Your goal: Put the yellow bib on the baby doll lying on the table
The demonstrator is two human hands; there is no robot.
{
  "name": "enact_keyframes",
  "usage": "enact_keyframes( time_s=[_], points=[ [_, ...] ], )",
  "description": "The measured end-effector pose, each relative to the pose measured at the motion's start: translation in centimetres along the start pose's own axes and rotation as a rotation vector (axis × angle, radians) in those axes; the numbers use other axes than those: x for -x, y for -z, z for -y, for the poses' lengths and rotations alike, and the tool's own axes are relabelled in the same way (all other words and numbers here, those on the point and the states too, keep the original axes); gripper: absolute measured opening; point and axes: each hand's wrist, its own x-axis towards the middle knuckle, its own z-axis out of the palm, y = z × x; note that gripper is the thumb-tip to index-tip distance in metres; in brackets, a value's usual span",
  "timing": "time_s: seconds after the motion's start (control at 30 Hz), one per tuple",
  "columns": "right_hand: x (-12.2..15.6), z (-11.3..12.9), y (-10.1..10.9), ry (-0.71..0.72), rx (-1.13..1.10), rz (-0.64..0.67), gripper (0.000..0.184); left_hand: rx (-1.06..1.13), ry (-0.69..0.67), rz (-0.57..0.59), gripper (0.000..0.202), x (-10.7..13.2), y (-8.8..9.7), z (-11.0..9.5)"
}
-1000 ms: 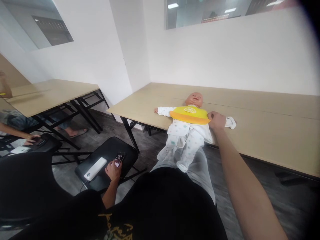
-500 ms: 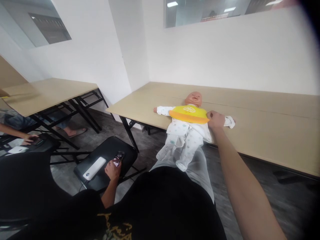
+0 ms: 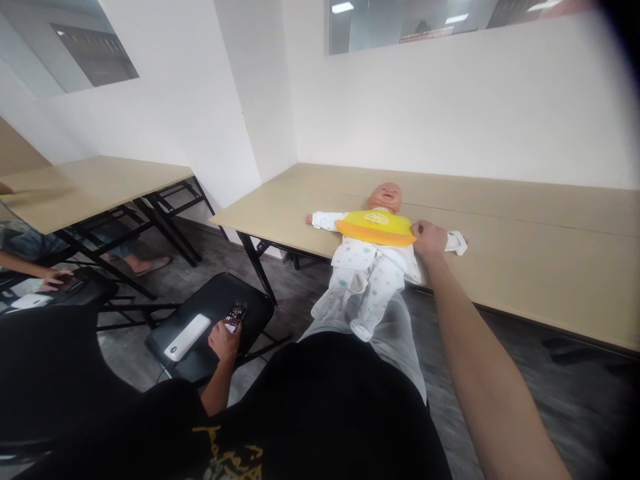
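Observation:
A baby doll (image 3: 387, 197) lies on its back on the wooden table (image 3: 540, 267), arms spread, its legs hanging over the front edge against my lap. It wears white printed clothes (image 3: 377, 293) and a yellow bib (image 3: 376, 227) with an orange lower pocket and a white fruit-slice print. My right hand (image 3: 430, 240) is closed at the bib's right edge, fingers curled on it, over the doll's arm. Down to the left, my left hand (image 3: 224, 340) is closed around the lower end of a phone (image 3: 235, 317) with a lit screen, over a black chair seat (image 3: 220, 293).
Beside the phone on the chair lies a white oblong device (image 3: 187, 337) with a cable. Another table (image 3: 110, 187) stands at left; below it show a co-worker's hand (image 3: 55, 280) and a sandalled foot (image 3: 153, 265). A white wall (image 3: 450, 113) rises behind the doll's table.
The view has shifted very slightly. Both my hands keep their places, one at the bib and one at the phone; the doll lies as before.

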Motion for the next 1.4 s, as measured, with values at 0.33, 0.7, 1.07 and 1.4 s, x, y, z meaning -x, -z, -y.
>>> enact_keyframes(
  time_s=[0.33, 0.7, 1.07, 1.4],
  points=[
    [-0.5, -0.5, -0.7, 0.011, -0.025, -0.046, 0.045, 0.016, 0.013, -0.001, 0.053, 0.3, 0.5, -0.5],
    [-0.5, -0.5, -0.8, -0.001, -0.01, -0.041, 0.043, 0.018, 0.012, 0.01, 0.054, 0.2, 0.6, -0.6],
    [-0.4, 0.1, -0.5, 0.006, 0.008, 0.001, 0.041, -0.001, 0.041, 0.034, 0.084, 0.2, 1.4, -0.9],
    [-0.2, 1.4, 0.0, 0.034, 0.048, 0.023, 0.042, 0.026, 0.065, 0.065, 0.092, -2.9, -0.3, 1.2]
  ],
)
